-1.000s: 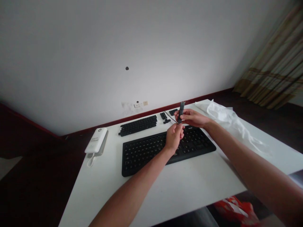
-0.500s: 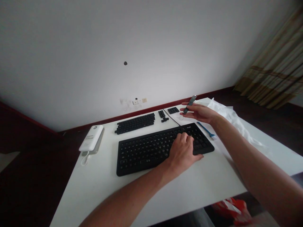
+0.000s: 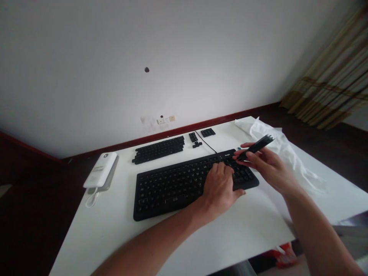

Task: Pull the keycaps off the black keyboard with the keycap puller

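narrow black toothed strip (image 3: 257,147) pinched in the closed fingers of the right hand (image 3: 266,165) above the keyboard's right end; open left hand (image 3: 220,188) resting on the black full-size keyboard (image 3: 172,195); loose black keycap rows (image 3: 159,149) remain on the white desk (image 3: 115,237).

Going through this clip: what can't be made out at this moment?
Head view only:
- Dark strip in the right hand: blurred, surface detail unreadable.
- Blue item: mostly hidden by the right hand.
- Black keyboard: keys under the left hand hidden; legends too small to read.
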Available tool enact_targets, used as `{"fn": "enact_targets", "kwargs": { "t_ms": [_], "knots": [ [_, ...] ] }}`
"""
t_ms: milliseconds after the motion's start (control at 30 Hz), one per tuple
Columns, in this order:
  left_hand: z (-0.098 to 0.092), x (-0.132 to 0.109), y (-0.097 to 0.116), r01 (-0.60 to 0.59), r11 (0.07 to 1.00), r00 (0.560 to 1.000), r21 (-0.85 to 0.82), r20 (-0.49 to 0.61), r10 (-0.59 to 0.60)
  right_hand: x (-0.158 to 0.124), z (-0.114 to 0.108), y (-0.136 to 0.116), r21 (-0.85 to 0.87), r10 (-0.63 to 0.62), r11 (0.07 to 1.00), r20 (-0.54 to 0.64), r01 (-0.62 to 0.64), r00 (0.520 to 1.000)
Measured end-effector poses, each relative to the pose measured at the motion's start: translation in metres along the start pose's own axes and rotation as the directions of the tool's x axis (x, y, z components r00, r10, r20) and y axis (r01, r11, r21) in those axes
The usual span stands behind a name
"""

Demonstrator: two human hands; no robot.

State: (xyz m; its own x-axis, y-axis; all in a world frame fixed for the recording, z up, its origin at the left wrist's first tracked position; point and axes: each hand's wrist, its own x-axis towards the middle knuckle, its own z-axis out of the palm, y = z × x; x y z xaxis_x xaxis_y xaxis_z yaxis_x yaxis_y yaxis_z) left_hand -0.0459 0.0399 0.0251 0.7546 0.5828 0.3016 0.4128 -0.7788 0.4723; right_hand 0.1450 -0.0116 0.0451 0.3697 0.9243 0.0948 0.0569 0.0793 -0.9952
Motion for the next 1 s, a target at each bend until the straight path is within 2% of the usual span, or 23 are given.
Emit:
{"fn": "enact_targets", "kwargs": {
  "t_ms": [167,300,733,867,1000],
  "knots": [
    [-0.002,-0.001,0.004,0.012,1.0,1.0,0.017,0.02,-0.012,-0.001,0.0,0.0,-0.05,0.036,0.998,0.061,-0.033,0.997],
    [-0.005,-0.001,0.007,0.023,0.999,0.999,0.046,0.04,-0.025,-0.002,-0.001,-0.001,-0.053,0.048,0.998,0.062,-0.044,0.997],
    [-0.006,-0.003,0.012,0.043,0.997,0.997,0.071,0.057,-0.047,-0.003,-0.002,-0.001,-0.095,0.21,0.975,0.077,-0.202,0.975],
    [-0.005,-0.005,0.014,0.001,0.988,1.0,0.152,0.03,-0.006,-0.004,-0.005,-0.003,-0.127,0.246,0.965,0.12,-0.231,0.962],
    [-0.002,-0.013,0.023,-0.086,0.94,0.996,0.329,0.013,0.087,-0.003,-0.005,-0.012,-0.234,0.22,0.956,0.163,-0.179,0.962]
  ]
}}
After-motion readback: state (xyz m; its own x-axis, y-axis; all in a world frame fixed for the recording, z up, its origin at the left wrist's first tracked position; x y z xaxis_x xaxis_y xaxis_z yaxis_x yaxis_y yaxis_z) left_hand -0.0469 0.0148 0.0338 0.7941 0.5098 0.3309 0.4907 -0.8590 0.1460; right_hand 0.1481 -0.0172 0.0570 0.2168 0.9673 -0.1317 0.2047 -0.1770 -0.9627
